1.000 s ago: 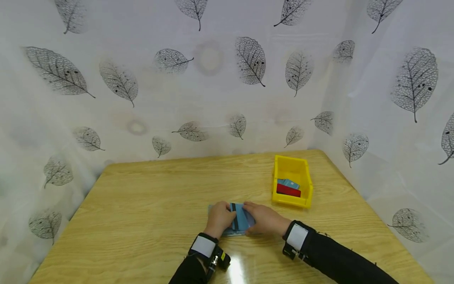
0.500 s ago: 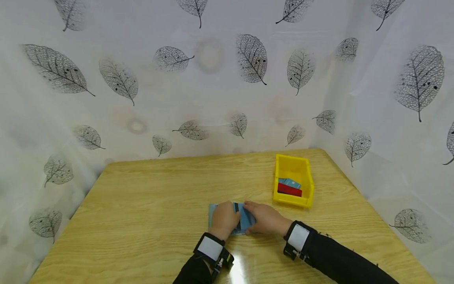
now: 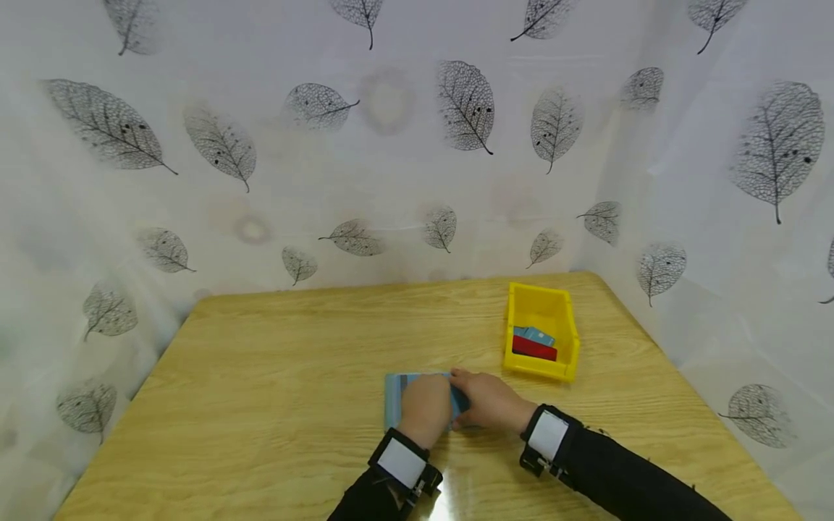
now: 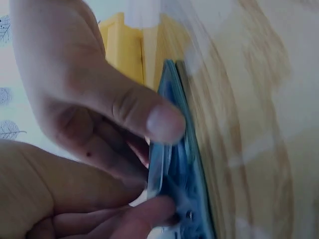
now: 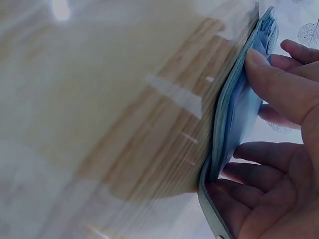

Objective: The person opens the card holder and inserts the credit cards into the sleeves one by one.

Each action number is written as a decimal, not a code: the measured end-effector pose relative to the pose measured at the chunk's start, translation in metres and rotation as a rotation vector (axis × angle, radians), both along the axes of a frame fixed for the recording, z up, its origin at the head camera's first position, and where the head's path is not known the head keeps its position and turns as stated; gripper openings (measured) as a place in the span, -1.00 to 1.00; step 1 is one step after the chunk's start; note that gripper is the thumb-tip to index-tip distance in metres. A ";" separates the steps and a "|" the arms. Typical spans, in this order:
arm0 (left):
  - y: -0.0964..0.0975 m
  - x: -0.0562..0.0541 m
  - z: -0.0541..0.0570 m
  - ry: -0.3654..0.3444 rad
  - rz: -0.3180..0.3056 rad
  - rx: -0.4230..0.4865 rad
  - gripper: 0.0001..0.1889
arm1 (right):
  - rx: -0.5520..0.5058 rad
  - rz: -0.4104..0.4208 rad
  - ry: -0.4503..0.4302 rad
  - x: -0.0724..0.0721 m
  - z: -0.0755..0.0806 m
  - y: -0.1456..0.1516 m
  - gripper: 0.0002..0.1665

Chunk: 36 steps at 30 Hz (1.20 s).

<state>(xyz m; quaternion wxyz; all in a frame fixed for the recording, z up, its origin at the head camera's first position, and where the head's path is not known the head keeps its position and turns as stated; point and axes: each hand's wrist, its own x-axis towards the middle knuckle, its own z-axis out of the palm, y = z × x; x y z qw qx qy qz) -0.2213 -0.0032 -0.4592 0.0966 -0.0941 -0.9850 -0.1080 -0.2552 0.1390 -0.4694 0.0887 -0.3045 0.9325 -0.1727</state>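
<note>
A light-blue card holder lies unfolded on the table, with a stack of clear and blue leaves inside it. My left hand is over its middle, fingertips pinching at the leaves; the hand hides just what they hold in the head view. At its right end my right hand grips the holder, with the thumb on the near edge and fingers on the far side. In the right wrist view the holder is edge-on, its layers close together and its cover bending near the bottom.
A yellow bin stands at the back right of the wooden table. Inside it are a red item and light-blue cards. A leaf-patterned curtain surrounds the table's back and sides.
My left hand has moved right across the holder, uncovering its left end and covering the blue leaf with the dark stripe. My right hand stays at the right end.
</note>
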 end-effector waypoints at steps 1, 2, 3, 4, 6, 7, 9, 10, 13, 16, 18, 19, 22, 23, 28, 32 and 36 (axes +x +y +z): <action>0.001 0.001 0.000 0.008 -0.006 -0.021 -0.82 | 0.001 -0.002 0.000 0.000 0.000 0.000 -0.13; 0.001 0.003 -0.001 0.020 -0.009 -0.040 -0.77 | 0.000 -0.001 -0.001 -0.001 0.000 0.000 -0.13; 0.002 0.004 -0.002 0.028 -0.013 -0.060 -0.73 | -0.002 -0.002 -0.006 -0.001 0.001 -0.001 -0.14; 0.001 0.006 -0.003 0.036 -0.022 -0.075 -0.70 | -0.002 -0.002 -0.009 -0.001 0.001 -0.001 -0.15; 0.000 0.010 -0.004 0.039 -0.048 -0.097 -0.65 | -0.003 -0.001 -0.018 -0.002 0.002 -0.002 -0.16; -0.002 0.011 -0.004 0.031 -0.062 -0.107 -0.66 | 0.001 0.000 -0.019 -0.002 0.002 -0.003 -0.15; -0.005 0.013 -0.003 -0.019 -0.098 -0.099 -0.69 | 0.018 0.003 -0.024 -0.003 0.003 -0.004 -0.14; -0.007 0.014 -0.002 -0.050 -0.120 -0.091 -0.71 | 0.023 0.005 -0.028 -0.004 0.002 -0.004 -0.13; -0.013 0.016 0.002 -0.160 -0.184 -0.058 -0.75 | 0.043 0.007 -0.056 -0.006 0.003 -0.005 -0.12; -0.019 0.018 0.004 -0.203 -0.224 -0.010 -0.78 | 0.042 0.011 -0.070 -0.006 0.003 -0.005 -0.16; -0.024 0.018 0.004 -0.180 -0.224 0.025 -0.84 | 0.039 0.022 -0.060 -0.004 0.004 -0.005 -0.19; -0.027 0.018 0.004 -0.167 -0.217 0.048 -0.89 | 0.036 0.024 -0.053 -0.003 0.005 -0.005 -0.19; -0.035 0.016 0.005 -0.085 -0.189 0.111 -0.94 | 0.030 0.023 -0.033 0.000 0.008 -0.006 -0.18; -0.039 0.015 0.005 -0.063 -0.178 0.126 -0.89 | 0.023 0.015 -0.034 0.000 0.010 -0.007 -0.16; -0.058 0.011 0.005 -0.063 -0.118 0.132 -0.73 | 0.019 -0.042 -0.060 0.003 0.014 -0.009 -0.13; -0.069 0.007 0.002 -0.183 -0.118 0.111 -0.56 | 0.025 -0.059 -0.069 0.003 0.015 -0.010 -0.14; -0.073 0.004 0.000 -0.245 -0.140 0.089 -0.46 | 0.017 -0.050 -0.045 0.004 0.014 -0.011 -0.13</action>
